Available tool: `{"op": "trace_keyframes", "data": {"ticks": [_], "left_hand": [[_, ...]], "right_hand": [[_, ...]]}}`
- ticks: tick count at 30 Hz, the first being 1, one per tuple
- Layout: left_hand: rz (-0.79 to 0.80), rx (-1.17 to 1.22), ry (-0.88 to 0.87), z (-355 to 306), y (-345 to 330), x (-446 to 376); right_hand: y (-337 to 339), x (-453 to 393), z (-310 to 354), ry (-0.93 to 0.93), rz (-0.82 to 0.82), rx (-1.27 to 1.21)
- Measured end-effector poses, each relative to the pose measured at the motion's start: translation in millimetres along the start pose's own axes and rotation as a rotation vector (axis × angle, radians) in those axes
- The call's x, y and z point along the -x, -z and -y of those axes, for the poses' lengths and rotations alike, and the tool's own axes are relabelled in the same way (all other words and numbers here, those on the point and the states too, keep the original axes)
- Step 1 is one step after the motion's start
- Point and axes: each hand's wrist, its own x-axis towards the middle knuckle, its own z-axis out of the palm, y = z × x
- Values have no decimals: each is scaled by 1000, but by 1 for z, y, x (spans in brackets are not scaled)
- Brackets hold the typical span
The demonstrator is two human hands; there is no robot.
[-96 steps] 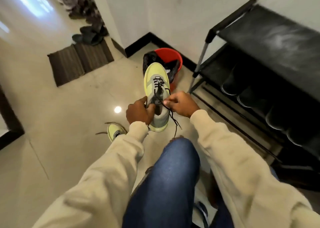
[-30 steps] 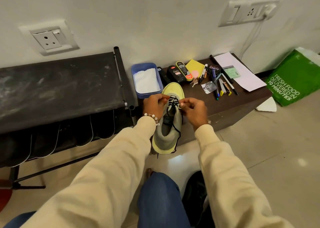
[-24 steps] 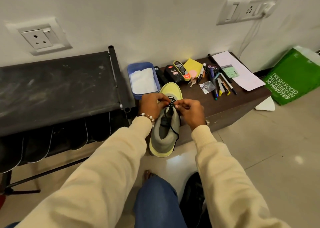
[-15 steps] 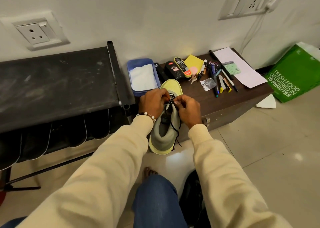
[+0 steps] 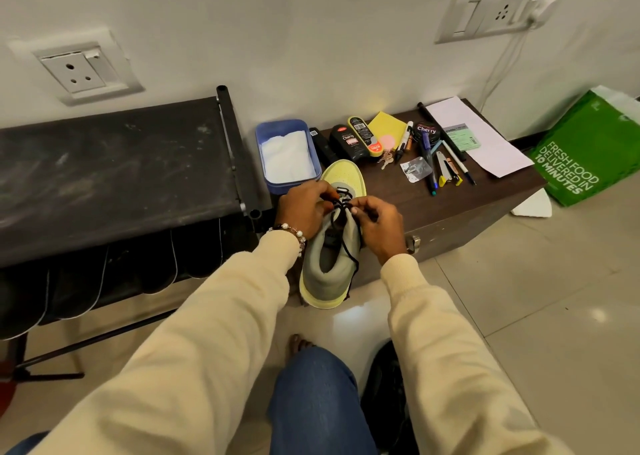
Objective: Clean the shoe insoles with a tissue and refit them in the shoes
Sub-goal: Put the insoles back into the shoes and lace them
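Evidently early on: left hand (image 5: 304,209) and right hand (image 5: 375,221) both pinch the laces (image 5: 341,205) of the shoe (image 5: 329,257), insole apparently not yet out, tissue (image 5: 285,157) untouched.

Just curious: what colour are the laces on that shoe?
Black laces, on the yellow-and-grey shoe; the head view shows them.

- both arms stretched forward in cream sleeves, hands close together
- left hand (image 5: 304,212) has fingers curled, pinching
- right hand (image 5: 379,222) pinching too, beaded bracelet on the left wrist
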Motion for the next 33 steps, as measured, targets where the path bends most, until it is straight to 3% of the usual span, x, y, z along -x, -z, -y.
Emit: {"op": "trace_keyframes", "data": {"ticks": [4,9,11,15,25,33], "left_hand": [[-61,11,63,-2,-4,-3],[-25,-124,100,-7,-7,-10],[-17,-105,119,-7,-7,-9],[-118,230,206,-2,-3,2],[9,248,98,-6,2,6],[51,-106,31,-13,0,-1]], "right_hand": [[-6,-4,1,8,-25,61],[-2,-8,3,-15,36,106],[2,-9,2,-52,-3,5],[11,5,-9,-160,-69,-347],[10,1,2,-37,46,-111],[0,-1,9,-18,11,105]]}}
